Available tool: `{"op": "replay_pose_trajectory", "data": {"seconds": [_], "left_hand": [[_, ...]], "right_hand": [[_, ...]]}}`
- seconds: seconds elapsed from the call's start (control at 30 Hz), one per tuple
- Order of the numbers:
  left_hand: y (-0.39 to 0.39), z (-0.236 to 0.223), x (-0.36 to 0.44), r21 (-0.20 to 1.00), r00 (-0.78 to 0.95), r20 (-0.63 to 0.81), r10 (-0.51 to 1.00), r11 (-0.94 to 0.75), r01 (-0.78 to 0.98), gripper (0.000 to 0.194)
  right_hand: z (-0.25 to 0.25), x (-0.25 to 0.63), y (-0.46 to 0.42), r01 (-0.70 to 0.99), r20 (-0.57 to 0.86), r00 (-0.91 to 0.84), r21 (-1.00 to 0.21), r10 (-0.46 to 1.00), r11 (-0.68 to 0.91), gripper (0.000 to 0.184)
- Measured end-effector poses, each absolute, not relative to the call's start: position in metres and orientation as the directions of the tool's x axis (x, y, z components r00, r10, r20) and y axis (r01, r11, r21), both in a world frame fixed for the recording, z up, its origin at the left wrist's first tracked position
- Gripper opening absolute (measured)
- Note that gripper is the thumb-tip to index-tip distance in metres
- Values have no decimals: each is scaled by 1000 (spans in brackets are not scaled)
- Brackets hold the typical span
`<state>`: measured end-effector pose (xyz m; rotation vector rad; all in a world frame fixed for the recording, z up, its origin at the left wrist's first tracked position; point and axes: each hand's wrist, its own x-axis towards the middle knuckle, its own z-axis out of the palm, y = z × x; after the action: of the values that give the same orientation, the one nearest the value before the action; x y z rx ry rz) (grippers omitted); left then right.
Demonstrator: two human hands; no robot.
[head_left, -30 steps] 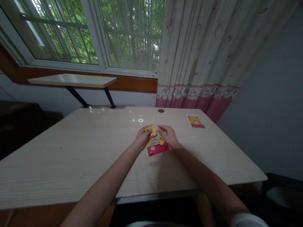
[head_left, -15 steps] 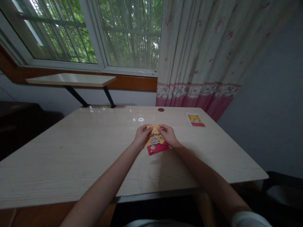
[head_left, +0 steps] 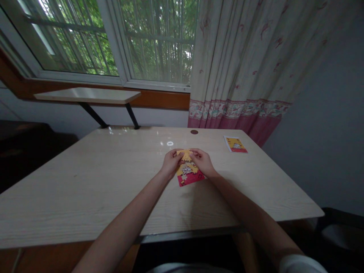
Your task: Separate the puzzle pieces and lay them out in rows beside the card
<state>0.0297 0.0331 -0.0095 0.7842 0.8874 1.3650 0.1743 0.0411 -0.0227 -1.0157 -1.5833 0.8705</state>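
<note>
My left hand and my right hand pinch opposite sides of a yellow jigsaw puzzle section, with both thumbs on top. Just below it, on the near side, lies a partly assembled jigsaw puzzle with a red lower part, yellow edges and a white cartoon figure. Pale gaps show among its pieces, one at the left of the red part. My fingers cover the sides of the yellow section, and whether it touches the puzzle below I cannot tell.
A yellow and red picture card lies at the table's back right. A round brown disc sits at the far edge of the pale wooden table. A raised shelf on black legs stands at the back left, and a curtain hangs behind.
The view has shifted very slightly. Both hands keep their hold on the yellow section, which seems tilted a little differently; the puzzle below looks the same.
</note>
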Motion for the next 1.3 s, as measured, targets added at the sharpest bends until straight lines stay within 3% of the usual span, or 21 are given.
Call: {"op": "replay_pose_trajectory", "data": {"seconds": [0.13, 0.33, 0.6, 0.8, 0.9, 1.0, 1.13, 1.3], "left_hand": [[34, -8, 29, 858, 2, -82, 997, 72, -509, 26], [35, -5, 28, 835, 1, -129, 992, 109, -539, 18], [39, -12, 25, 849, -62, -68, 996, 25, -527, 22], [39, -13, 26, 865, -72, -19, 997, -20, -501, 29], [37, -12, 27, 871, -56, -1, 998, -27, -491, 34], [36, -12, 28, 880, -18, 14, 1000, -21, -474, 39], [36, -15, 29, 900, 3, 36, 999, -31, -435, 40], [36, -16, 29, 907, -5, 48, 999, -46, -419, 35]], "right_hand": [[-23, 172, 43, -5, 317, -184, -947, 930, 322, 35], [-22, 172, 43, -61, 294, -223, -956, 930, 288, 35], [-28, 175, 48, 46, 335, -141, -938, 932, 344, 28], [-28, 181, 47, 316, 325, -123, -883, 938, 347, 20], [-24, 182, 45, 408, 428, -160, -792, 890, 454, 20], [-21, 180, 43, 420, 495, -185, -741, 849, 524, 21], [-21, 178, 41, 428, 429, -135, -788, 893, 443, 20], [-19, 176, 38, 475, 487, -92, -745, 869, 468, 15]]}}
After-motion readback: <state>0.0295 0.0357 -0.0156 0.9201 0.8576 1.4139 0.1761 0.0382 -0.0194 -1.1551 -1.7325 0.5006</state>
